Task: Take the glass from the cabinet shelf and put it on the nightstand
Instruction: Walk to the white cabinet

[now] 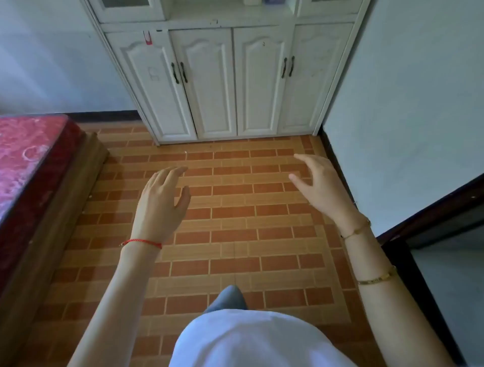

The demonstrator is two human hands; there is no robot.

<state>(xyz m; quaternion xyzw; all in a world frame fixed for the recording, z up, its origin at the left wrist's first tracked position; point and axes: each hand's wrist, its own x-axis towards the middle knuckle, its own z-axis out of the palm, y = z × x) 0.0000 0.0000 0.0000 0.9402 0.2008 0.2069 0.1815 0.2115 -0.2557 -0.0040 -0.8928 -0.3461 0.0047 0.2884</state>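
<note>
A white cabinet (230, 78) stands ahead against the far wall, its four lower doors closed. Its open shelf (227, 14) shows at the top edge, where a pale object (251, 2) is cut off by the frame; I cannot tell whether it is the glass. No nightstand is in view. My left hand (162, 204) hovers over the tiled floor, fingers apart, holding nothing. My right hand (319, 186) is raised at the same height, fingers spread and empty. Both hands are well short of the cabinet.
A bed with a red patterned mattress (28, 162) on a wooden frame lies at the left. A pale wall (406, 104) closes the right side, with a dark door frame (429, 209) at the lower right. Brick-pattern floor tiles (235, 230) stretch between me and the cabinet.
</note>
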